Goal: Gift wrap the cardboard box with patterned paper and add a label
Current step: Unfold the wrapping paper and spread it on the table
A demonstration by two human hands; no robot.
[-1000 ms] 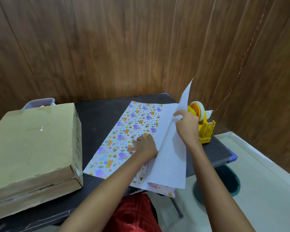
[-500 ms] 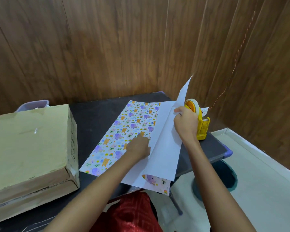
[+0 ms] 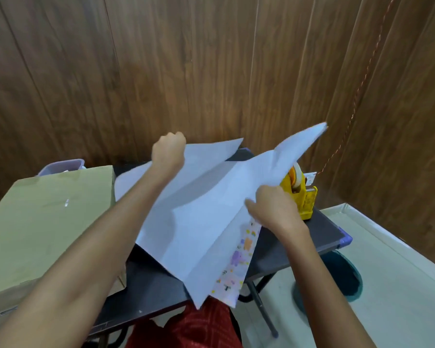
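Note:
The patterned wrapping paper [image 3: 211,212] is lifted off the black table [image 3: 296,244], its white underside facing me; a strip of the printed side [image 3: 239,259] shows at its near right edge. My left hand [image 3: 168,153] grips the paper's far left part, raised above the table. My right hand [image 3: 274,209] holds the paper's right edge near the tape dispenser. The large cardboard box [image 3: 48,222] lies flat on the table's left side, apart from the paper.
A yellow tape dispenser [image 3: 300,194] stands at the table's right edge. A pale plastic tub [image 3: 60,167] sits behind the box. A teal bin [image 3: 337,280] stands on the floor to the right. Wooden wall panels close the back.
The paper lay printed side up with my left hand pressing it; now both hands have lifted and turned it so the white side faces me. My left hand moved up and away.

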